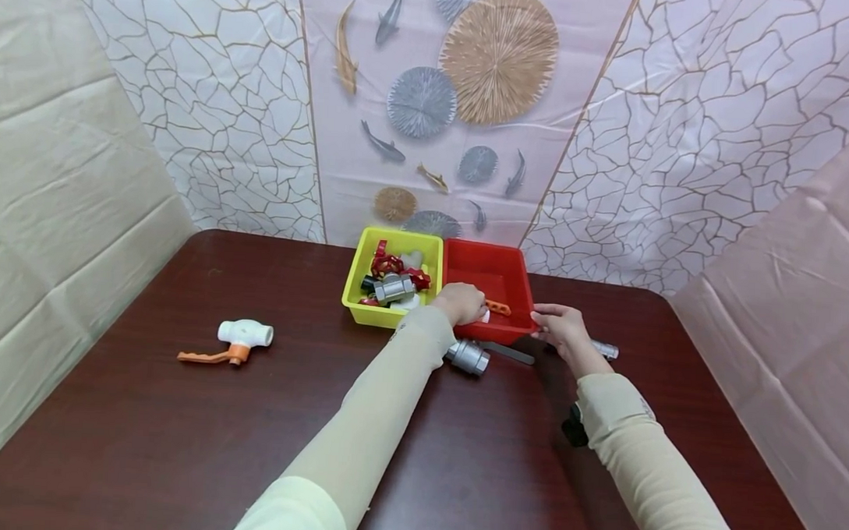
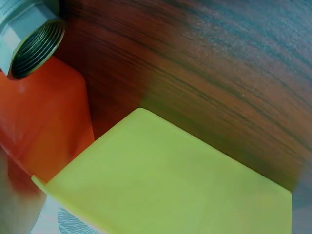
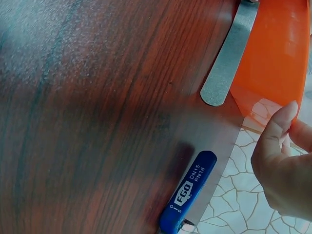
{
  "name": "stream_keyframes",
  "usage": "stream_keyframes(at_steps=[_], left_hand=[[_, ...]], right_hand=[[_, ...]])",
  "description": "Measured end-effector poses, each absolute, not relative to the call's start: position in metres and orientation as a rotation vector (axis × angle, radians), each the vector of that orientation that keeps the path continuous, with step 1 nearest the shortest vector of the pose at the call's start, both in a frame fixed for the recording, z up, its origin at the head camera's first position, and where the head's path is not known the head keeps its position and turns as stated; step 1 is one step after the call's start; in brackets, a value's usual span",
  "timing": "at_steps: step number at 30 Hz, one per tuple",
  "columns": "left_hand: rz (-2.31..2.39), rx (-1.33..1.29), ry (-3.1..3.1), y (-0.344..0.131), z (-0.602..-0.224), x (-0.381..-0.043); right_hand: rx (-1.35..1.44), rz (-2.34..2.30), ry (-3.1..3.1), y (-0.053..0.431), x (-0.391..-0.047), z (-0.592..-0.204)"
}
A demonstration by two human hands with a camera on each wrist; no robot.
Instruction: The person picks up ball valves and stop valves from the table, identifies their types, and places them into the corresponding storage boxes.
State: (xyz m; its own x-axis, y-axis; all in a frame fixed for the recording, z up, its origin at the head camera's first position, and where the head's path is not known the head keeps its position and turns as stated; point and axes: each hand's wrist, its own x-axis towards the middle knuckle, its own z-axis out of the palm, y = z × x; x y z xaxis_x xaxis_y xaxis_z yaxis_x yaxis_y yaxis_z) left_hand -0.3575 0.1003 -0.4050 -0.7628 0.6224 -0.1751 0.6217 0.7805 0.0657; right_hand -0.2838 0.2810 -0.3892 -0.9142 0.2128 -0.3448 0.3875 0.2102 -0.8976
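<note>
My left hand (image 1: 461, 303) reaches into the red bin (image 1: 486, 255) and grips a white plastic ball valve (image 1: 485, 317) with an orange lever (image 1: 498, 307); the hand hides part of the valve. With thumb and fingers, my right hand (image 1: 559, 328) pinches the bin's right front corner, as the right wrist view also shows on the orange-red wall (image 3: 273, 53). Just in front of the bin lies a metal ball valve (image 1: 469, 358) with a flat grey lever (image 3: 230, 53). Its threaded end (image 2: 36, 41) shows in the left wrist view.
A yellow bin (image 1: 380, 318) holding several valves, one a steel valve (image 1: 392, 287), adjoins the red one. Far left lies another white valve (image 1: 245, 334) with an orange lever. A blue-handled valve (image 3: 187, 192) rests right of the red bin. Patterned cloth (image 1: 227, 94) hangs behind the table.
</note>
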Motion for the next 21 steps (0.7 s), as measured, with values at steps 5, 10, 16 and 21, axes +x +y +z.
stream_keyframes(at_steps=[5, 10, 16, 21], left_hand=[[-0.095, 1.02, 2.781, 0.104, -0.407, -0.364], [-0.144, 1.032, 2.81, 0.103, -0.404, -0.358], [-0.158, 1.036, 2.834, 0.097, -0.395, -0.345], [-0.092, 1.065, 2.839, 0.093, -0.392, -0.343]], right_hand=[[0.584, -1.797, 2.337, 0.281, -0.284, -0.389], [0.575, -1.791, 2.347, 0.279, -0.283, -0.389], [0.578, -1.796, 2.33, 0.28, -0.282, -0.388], [0.574, -1.811, 2.324, 0.28, -0.281, -0.387]])
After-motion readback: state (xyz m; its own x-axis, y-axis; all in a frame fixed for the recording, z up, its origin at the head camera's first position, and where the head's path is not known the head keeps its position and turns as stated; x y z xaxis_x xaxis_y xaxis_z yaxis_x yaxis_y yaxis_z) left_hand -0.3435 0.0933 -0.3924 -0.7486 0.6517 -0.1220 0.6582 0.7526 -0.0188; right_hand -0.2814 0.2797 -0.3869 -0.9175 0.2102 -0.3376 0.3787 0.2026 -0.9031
